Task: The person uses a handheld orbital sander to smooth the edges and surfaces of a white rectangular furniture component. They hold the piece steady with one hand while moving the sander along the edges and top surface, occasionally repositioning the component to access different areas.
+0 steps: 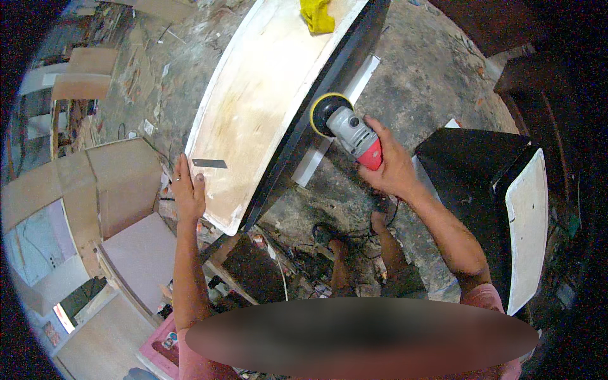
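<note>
My right hand (394, 164) is wrapped round the red and grey body of an angle grinder (354, 132). A round black pad with a yellow rim is fitted on the tool's head, close beside the dark side of a long cabinet-like piece. My left hand (187, 193) lies against the left edge of that piece's pale, white-rimmed panel (253, 107), fingers stretched out and thumb over the edge. Near those fingers a flat dark metal scraper blade (209, 163) rests on the panel. At the panel's far end sits a crumpled yellow cloth (318, 16).
A similar black piece with a white-rimmed panel (527, 228) stands at my right. White strips (311, 163) support or lie beneath the long piece. Boards and cardboard (123, 183) are stacked at left, above a pink container (158, 348). Debris and a cord lie around my feet.
</note>
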Demonstrator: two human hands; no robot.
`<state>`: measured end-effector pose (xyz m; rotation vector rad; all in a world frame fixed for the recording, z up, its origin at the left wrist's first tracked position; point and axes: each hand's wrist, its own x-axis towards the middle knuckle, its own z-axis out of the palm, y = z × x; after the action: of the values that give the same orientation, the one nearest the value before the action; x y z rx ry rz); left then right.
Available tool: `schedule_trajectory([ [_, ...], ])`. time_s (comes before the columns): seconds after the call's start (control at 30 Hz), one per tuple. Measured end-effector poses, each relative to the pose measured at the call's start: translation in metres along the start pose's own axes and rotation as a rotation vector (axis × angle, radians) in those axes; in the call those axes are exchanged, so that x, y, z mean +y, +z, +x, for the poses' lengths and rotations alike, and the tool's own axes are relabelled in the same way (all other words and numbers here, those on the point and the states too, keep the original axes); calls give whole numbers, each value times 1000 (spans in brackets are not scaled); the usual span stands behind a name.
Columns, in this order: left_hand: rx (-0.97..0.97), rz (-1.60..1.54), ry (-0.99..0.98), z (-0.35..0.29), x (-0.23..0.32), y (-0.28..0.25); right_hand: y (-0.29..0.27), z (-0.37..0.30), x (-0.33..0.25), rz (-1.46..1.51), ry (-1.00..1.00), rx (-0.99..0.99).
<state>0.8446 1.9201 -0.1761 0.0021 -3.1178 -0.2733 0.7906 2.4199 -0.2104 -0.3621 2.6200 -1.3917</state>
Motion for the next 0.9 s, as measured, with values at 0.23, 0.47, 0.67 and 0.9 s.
schedule_trajectory([
  [0.23,5,-13,7,0,-3,2,-4,-1,5,-65,-9,-74],
  [0.47,-21,-3,4,0,-1,-2,25,-26,-15,-102,9,-367],
  [0.67,-23,-55,2,0,2,-3,16,-24,-19,-52,66,-322],
  [0.9,-19,-11,-5,1,3,-3,-6,1,2,55,44,-5],
])
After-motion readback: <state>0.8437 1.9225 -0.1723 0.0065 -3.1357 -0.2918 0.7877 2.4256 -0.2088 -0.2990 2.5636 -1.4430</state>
